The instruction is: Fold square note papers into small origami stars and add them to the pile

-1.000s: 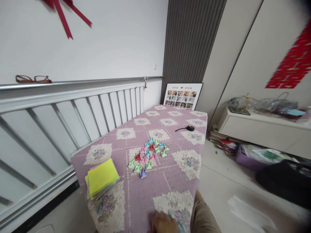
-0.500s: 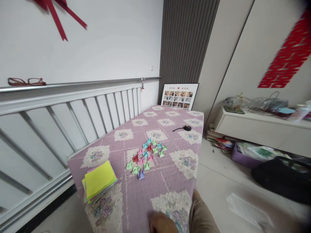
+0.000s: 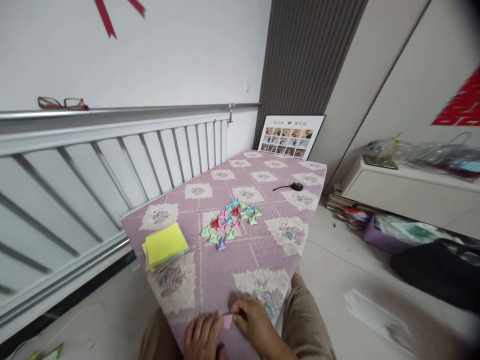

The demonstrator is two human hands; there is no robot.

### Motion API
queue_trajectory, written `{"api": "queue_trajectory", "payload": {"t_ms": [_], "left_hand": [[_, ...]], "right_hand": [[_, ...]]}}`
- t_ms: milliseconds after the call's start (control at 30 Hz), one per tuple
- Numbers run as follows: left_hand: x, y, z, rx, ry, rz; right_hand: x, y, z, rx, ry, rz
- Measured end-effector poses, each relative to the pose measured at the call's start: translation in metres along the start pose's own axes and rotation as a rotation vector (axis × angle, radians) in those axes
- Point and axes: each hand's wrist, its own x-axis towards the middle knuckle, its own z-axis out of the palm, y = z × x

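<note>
A small piece of pink paper (image 3: pixel 227 321) is held low at the table's near edge, between my two hands. My left hand (image 3: pixel 202 336) is over its left side, fingers together and curled down on it. Thumb and forefinger of my right hand (image 3: pixel 253 320) pinch its right edge. Farther up the cloth sits a cluster of several small folded paper pieces (image 3: pixel 229 219) in green, blue, pink and red, with a purple one (image 3: pixel 221 244) nearest me. To the left lies a stack of coloured paper sheets (image 3: pixel 167 245), yellow on top.
A patterned pink tablecloth (image 3: pixel 210 272) covers the table. A black tape measure (image 3: pixel 296 186) lies toward its far right. A white radiator (image 3: pixel 142 150) runs along the left wall, with glasses (image 3: pixel 63 103) above. On the right stand a low cabinet (image 3: pixel 408 195) and a purple bin (image 3: pixel 378 242).
My view has tilted downward and turned slightly left. My left hand and the pink paper have come into sight; my right hand shows more fully, at the paper.
</note>
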Motion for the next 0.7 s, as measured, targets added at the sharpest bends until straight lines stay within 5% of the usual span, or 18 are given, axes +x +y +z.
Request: {"api": "queue_trajectory", "payload": {"t_ms": [233, 700], "left_hand": [[0.03, 0.016, -0.037, -0.137, -0.192, -0.218], [0.068, 0.017, -0.051, -0.024, -0.407, -0.243]], "right_hand": [[-0.007, -0.007, 0.002, 0.009, 0.07, -0.074], [-0.016, -0.012, 0.009, -0.016, 0.053, -0.047]]}}
